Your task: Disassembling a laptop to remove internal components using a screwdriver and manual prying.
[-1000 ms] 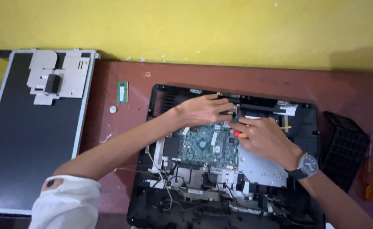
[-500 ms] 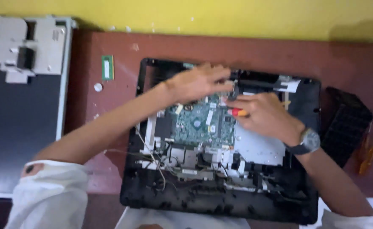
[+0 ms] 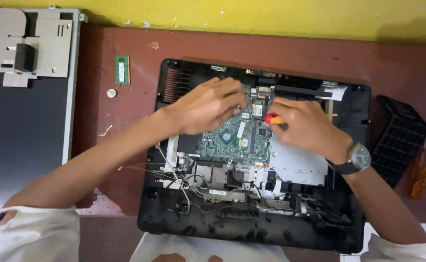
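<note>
An opened black computer chassis (image 3: pixel 353 228) lies on a reddish-brown table (image 3: pixel 125 111). A green circuit board (image 3: pixel 232 140) sits in its middle, with a silver metal plate (image 3: pixel 297 165) to the right. My left hand (image 3: pixel 208 104) rests on the board's upper edge, fingers curled and pressing down. My right hand (image 3: pixel 305 126), with a wristwatch, grips a red-and-yellow-handled screwdriver (image 3: pixel 274 119) whose tip points at the board's top right corner. Loose wires (image 3: pixel 174 172) trail over the chassis at lower left.
A flat display panel (image 3: pixel 24 121) with a metal bracket lies at the left. A green memory stick (image 3: pixel 121 70) and a coin cell (image 3: pixel 111 92) lie on the table. A black ribbed cover (image 3: pixel 399 138) and orange-handled screwdrivers (image 3: pixel 419 182) sit at the right. A yellow wall (image 3: pixel 251 17) runs behind.
The view has shifted right and down, so the display panel sits further left. Both hands stay over the board's upper edge, the right one still holding the screwdriver.
</note>
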